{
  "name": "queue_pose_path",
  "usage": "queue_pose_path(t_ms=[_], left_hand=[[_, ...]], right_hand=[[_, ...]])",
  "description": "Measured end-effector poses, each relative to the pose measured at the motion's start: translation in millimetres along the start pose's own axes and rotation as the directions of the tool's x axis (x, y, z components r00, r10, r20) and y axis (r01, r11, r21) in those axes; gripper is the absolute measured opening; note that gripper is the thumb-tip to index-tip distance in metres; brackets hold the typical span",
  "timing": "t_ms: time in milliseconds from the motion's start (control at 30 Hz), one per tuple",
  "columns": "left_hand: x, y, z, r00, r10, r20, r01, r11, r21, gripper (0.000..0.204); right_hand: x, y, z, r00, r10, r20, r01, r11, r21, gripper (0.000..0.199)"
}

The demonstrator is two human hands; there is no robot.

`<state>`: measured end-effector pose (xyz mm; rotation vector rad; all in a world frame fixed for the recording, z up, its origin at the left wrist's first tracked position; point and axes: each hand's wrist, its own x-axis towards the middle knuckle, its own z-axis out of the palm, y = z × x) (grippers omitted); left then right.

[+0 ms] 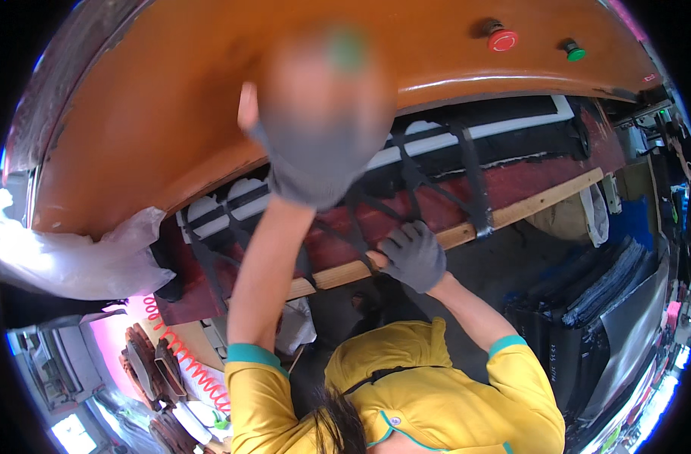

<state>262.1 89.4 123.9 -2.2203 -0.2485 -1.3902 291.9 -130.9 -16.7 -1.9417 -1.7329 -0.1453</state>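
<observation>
My left hand [323, 129], in a grey fingerless glove, reaches up in front of the orange machine panel [171, 98]. Its thumb sticks out to the side, and a blur covers the other fingers. A green spot, possibly a button, shows through the blur near the fingertips; contact cannot be made out. Lower down, my right hand [413, 257], gloved the same way, is closed over the wooden strip [519, 212] along the front of a dark red board [512, 174]. Black straps [474, 181] run from the strip across the board to a white bar [504, 125].
A red push button [502, 38] and a green one [574, 51] jut from the panel at right. Clear plastic sheeting [88, 257] bulges at left, above a red coiled hose [183, 352]. Stacked black sheets [588, 303] stand at lower right.
</observation>
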Motion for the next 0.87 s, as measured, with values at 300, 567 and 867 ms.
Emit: queue_pose_path(t_ms=[300,567,867], left_hand=[[-4.0,13.8,5.8,0.976,-0.187,0.114,0.197,0.977,-0.084,0.052],[-174.2,76.2,-94.4,0.658,-0.485,0.577,0.509,0.850,0.135,0.041],[-210.7,81.4,-100.5,0.613,-0.445,0.653,0.435,0.880,0.192,0.021]], right_hand=[[43.2,25.0,25.6,0.998,-0.061,-0.011,0.060,0.996,-0.058,0.029],[47.2,28.1,27.6,0.993,-0.104,-0.053,0.101,0.993,-0.063,0.028],[43.4,21.5,31.8,0.998,-0.056,-0.017,0.054,0.995,-0.087,0.027]])
